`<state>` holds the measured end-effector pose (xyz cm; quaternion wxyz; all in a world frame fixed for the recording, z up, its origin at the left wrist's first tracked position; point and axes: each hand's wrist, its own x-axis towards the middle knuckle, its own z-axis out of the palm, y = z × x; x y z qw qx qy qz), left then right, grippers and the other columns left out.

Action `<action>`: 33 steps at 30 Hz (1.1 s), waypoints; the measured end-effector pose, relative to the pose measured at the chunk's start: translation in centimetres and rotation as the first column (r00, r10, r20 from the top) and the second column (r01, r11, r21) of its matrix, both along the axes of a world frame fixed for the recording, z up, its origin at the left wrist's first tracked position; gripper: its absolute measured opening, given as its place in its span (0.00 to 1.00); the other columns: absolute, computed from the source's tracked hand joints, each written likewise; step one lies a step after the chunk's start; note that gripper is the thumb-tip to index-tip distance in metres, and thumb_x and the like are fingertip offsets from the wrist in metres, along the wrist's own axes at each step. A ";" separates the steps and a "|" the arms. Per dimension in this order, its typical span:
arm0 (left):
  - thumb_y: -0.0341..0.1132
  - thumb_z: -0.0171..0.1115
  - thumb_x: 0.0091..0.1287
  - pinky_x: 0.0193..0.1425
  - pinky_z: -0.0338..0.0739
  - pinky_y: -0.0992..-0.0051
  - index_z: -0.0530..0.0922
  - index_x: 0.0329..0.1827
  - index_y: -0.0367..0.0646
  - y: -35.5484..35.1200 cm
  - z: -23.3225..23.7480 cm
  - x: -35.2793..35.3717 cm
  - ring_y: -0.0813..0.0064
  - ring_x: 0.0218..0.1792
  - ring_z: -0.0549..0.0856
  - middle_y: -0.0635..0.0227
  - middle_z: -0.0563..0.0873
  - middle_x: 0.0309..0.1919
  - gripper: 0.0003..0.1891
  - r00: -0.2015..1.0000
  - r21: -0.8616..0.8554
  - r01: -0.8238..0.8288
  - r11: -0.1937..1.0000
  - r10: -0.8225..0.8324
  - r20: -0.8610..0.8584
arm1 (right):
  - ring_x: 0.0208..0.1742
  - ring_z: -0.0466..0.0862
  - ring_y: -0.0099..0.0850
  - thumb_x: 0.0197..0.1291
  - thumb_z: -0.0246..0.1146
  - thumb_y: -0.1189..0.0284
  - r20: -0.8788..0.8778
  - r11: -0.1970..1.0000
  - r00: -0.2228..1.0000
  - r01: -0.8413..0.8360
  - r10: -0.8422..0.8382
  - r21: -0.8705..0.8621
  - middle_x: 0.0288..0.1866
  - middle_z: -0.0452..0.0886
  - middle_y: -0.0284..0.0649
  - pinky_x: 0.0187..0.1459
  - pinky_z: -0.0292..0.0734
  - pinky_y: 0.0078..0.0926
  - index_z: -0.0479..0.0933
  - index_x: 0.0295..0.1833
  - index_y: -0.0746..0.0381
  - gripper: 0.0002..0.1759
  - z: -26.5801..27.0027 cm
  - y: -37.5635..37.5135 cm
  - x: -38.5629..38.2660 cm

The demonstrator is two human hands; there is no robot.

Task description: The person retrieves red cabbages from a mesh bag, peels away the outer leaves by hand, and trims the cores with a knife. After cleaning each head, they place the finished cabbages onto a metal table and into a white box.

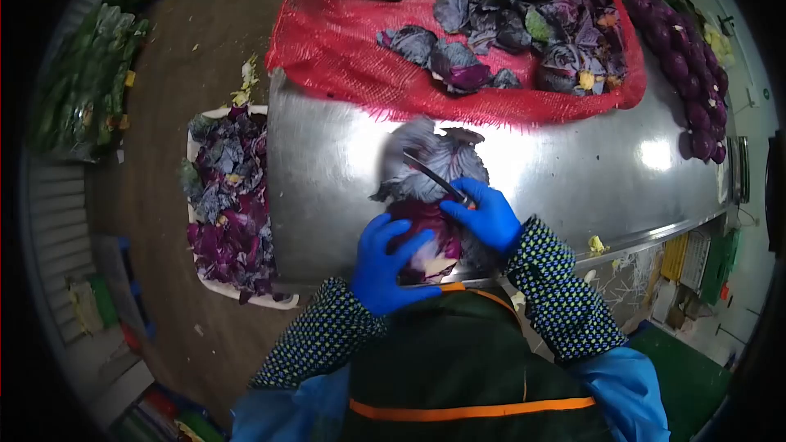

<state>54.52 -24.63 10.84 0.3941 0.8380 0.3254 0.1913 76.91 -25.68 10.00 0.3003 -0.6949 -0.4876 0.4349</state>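
Two hands in blue gloves work over one purple cabbage (428, 237) at the near edge of the bench (327, 172). The left hand (385, 266) grips its side with spread fingers; the right hand (490, 217) is closed around one dark-bladed knife (432, 173). Several loose outer leaves (438, 160) lie just beyond the cabbage. One red mesh sack (332, 61), open on the bench toward the far edge, holds many more cabbages and leaves, too overlapped to count. One white bin (282, 301), beside the bench's left edge, is heaped with purple and grey-green leaves.
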 end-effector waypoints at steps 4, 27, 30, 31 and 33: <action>0.44 0.77 0.41 0.63 0.66 0.55 0.72 0.56 0.51 -0.6 -2.0 0.8 0.49 0.60 0.66 0.52 0.63 0.58 0.36 0.995 0.034 -0.094 0.995 0.092 0.046 | 0.34 0.78 0.24 0.56 0.66 0.61 -0.506 0.877 0.754 0.480 -0.419 -0.011 0.39 0.78 0.38 0.38 0.74 0.21 0.64 0.63 0.65 0.33 2.6 5.6 1.7; 0.49 0.79 0.38 0.62 0.65 0.60 0.52 0.69 0.33 2.7 -0.1 3.8 0.52 0.59 0.65 0.48 0.63 0.57 0.59 0.958 -0.064 -0.249 0.966 0.236 -0.164 | 0.38 0.76 0.35 0.65 0.53 0.73 -0.001 0.985 0.988 0.151 -0.151 0.079 0.37 0.73 0.45 0.42 0.71 0.28 0.65 0.67 0.58 0.24 1.0 -5.4 -3.2; 0.48 0.78 0.38 0.61 0.66 0.59 0.58 0.68 0.38 2.0 -0.3 4.4 0.53 0.54 0.69 0.50 0.67 0.53 0.54 0.918 0.024 -0.294 0.955 0.290 -0.270 | 0.37 0.78 0.39 0.65 0.54 0.70 0.097 0.992 0.989 0.107 -0.113 0.061 0.36 0.75 0.48 0.41 0.73 0.32 0.68 0.65 0.55 0.22 0.7 -4.1 -2.6; 0.50 0.77 0.39 0.59 0.65 0.57 0.61 0.67 0.42 1.7 -0.5 4.7 0.53 0.54 0.68 0.51 0.68 0.52 0.50 0.922 0.016 -0.327 0.945 0.323 -0.213 | 0.38 0.79 0.40 0.65 0.54 0.68 0.109 0.994 0.989 0.106 -0.105 -0.008 0.36 0.76 0.49 0.40 0.73 0.33 0.68 0.64 0.56 0.21 0.6 -3.5 -1.9; 0.52 0.76 0.40 0.58 0.65 0.55 0.64 0.65 0.46 1.2 -0.4 4.5 0.53 0.54 0.67 0.52 0.69 0.50 0.47 0.921 0.014 -0.362 0.932 0.360 -0.148 | 0.47 0.80 0.41 0.67 0.50 0.62 -0.053 0.979 0.981 0.181 -0.186 -0.090 0.44 0.79 0.51 0.48 0.74 0.32 0.68 0.63 0.60 0.22 -2.2 -2.8 -0.2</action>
